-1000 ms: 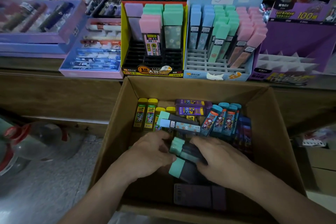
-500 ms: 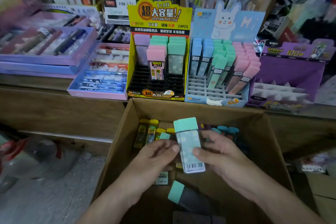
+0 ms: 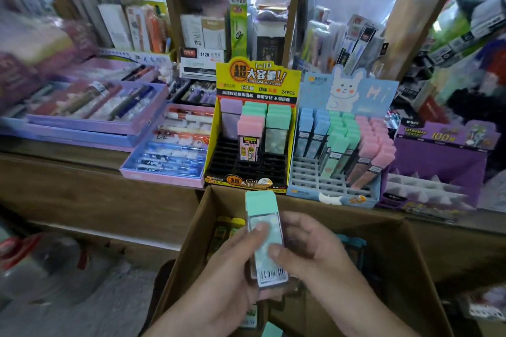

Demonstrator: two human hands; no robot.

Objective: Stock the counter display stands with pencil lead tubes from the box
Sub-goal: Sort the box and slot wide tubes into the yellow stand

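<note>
On my feed the wooden counter (image 3: 95, 194) carries a purple tray (image 3: 82, 125) of pens at far left. Just to its right is a pink tray (image 3: 161, 175) with rows of pens lying flat. Behind them I see a white box (image 3: 200, 60) labelled 1120 and a tall green box (image 3: 238, 24) upright among blurred shelf stock, and a clear bottle (image 3: 49, 262) with red parts on the floor (image 3: 95, 309) at left.

Print I can read from here
Yellow stand (image 3: 257, 79) header, 12 o'clock: "超大容量!!", "1=10", "2B/0.5MM MPR-2086", "24PCS". White box (image 3: 204, 55), 11 o'clock: "1120". Purple stand (image 3: 441, 136), 2 o'clock: "100". Tube (image 3: 261, 202), 6 o'clock: barcode, digits unreadable.
</note>
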